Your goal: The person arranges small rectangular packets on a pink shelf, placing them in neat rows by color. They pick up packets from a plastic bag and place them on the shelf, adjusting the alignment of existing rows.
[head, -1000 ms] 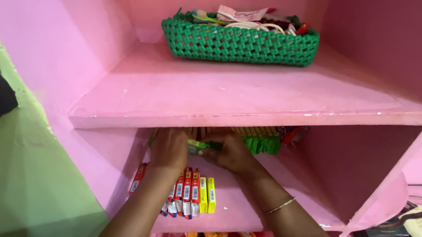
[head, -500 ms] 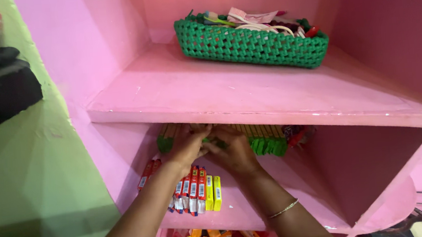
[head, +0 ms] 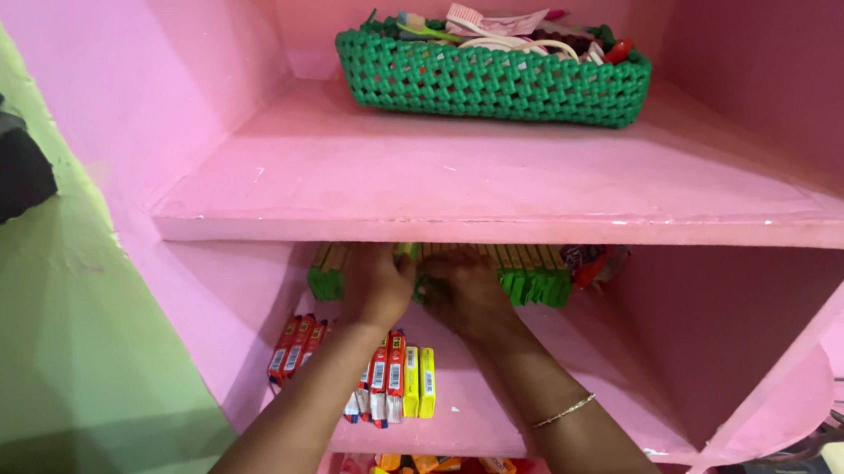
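Reaching into the middle shelf [head: 515, 400] of a pink wall unit, both hands sit side by side at the row of green packs [head: 531, 284] along the back; left hand [head: 378, 286] and right hand [head: 462, 294] are curled onto that row, though I can't tell if either actually grips a pack; red and yellow boxes [head: 393, 375] lie just in front of the row; a green basket [head: 490, 76] sits on the shelf above it.

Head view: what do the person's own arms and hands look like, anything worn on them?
Both forearms are bare, with no sleeves in view. The right wrist carries a thin gold-coloured bangle. The left hand and right hand wear no gloves; rings cannot be made out, as the fingers are partly hidden under the shelf edge.
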